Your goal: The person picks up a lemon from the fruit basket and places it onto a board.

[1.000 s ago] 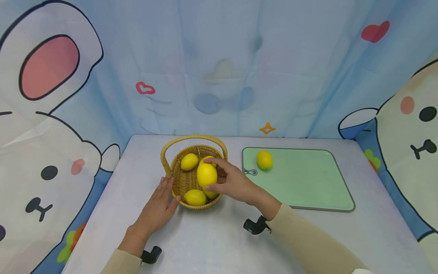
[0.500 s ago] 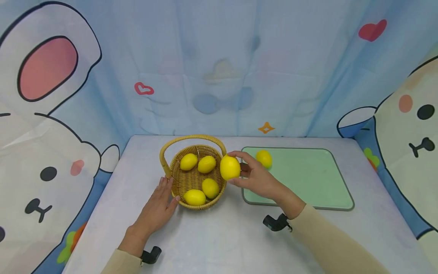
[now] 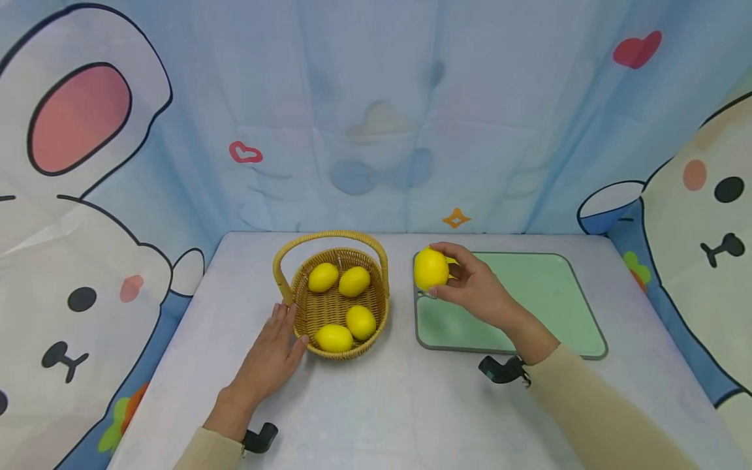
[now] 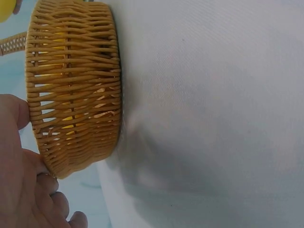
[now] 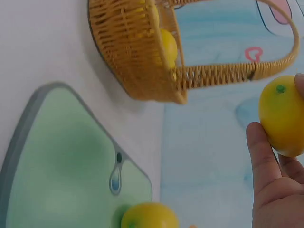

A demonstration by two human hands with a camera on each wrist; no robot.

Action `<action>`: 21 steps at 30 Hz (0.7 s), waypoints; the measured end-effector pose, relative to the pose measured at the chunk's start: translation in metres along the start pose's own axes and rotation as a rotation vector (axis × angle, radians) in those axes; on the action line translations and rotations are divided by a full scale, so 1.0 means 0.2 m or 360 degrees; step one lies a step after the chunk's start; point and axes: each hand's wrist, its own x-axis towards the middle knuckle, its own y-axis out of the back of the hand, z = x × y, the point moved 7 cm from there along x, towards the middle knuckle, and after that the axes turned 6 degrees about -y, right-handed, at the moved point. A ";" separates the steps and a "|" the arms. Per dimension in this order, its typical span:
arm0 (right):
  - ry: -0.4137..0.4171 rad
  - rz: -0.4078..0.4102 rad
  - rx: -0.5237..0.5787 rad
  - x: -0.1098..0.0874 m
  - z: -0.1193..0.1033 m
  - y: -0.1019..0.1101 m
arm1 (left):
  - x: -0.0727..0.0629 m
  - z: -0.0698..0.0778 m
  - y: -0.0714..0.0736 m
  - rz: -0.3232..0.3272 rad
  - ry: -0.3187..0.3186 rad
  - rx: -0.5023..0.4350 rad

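Note:
In the head view my right hand (image 3: 478,287) grips a yellow lemon (image 3: 431,269) between thumb and fingers, above the left end of a green cutting board (image 3: 529,307). The right wrist view shows this lemon (image 5: 282,116) lifted clear of the board. A second lemon (image 5: 149,217) lies on the board, mostly covered by the right hand in the head view. My left hand (image 3: 264,362) lies with fingers extended against the left side of a wicker basket (image 3: 320,313). Its fingers touch the rim in the left wrist view. Several lemons (image 3: 354,281) sit inside the basket.
The basket's arched handle (image 3: 329,235) stands upright over its back. A strip of white tabletop (image 3: 399,391) separates basket and board. Behind the table hangs a blue curtain (image 3: 376,117) with cartoon prints.
My right hand has carried the lemon up out of the basket and rightward, over the cutting board's left end. The left hand has stayed at the basket.

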 end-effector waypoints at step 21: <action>-0.0348 0.0335 -0.0285 -0.01 0.38 0.50 | 0.01 0.02 0.00 0.0041 -0.0008 -0.0006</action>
